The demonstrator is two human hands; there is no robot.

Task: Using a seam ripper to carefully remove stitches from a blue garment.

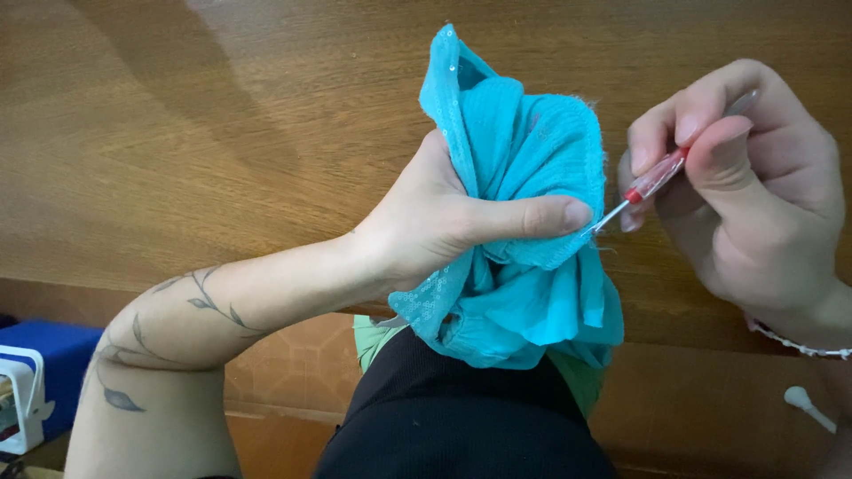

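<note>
Head view, looking down. The fingers (701, 124) of the right hand (754, 204) are pinching together around the red-handled seam ripper (657, 177), clamped on its translucent handle; its thin metal tip is meeting the edge of the turquoise fabric (524, 222) just beside the left thumb. The fingers (532, 215) of the left hand (435, 222) are closing tight on the bunched cloth, thumb lying across the front of the bundle, the other digits hidden behind it. The fabric is gathering upward out of the fist and hanging below it over the person's lap; small sequins are showing along its edges.

Risk, as a judgement: the sharp tip is working very near the left thumb, so a slip could prick the skin; pushing too deep could cut the weave instead of the thread, and a loosening left grip could let the seam slide off the point.

The wooden worktop (222, 133), brown and glossy, is filling the background. A small white object (803, 401) is lying at lower right, a blue box (49, 355) with a white holder (22, 399) at lower left. A beaded bracelet (799, 344) is circling the right wrist.
</note>
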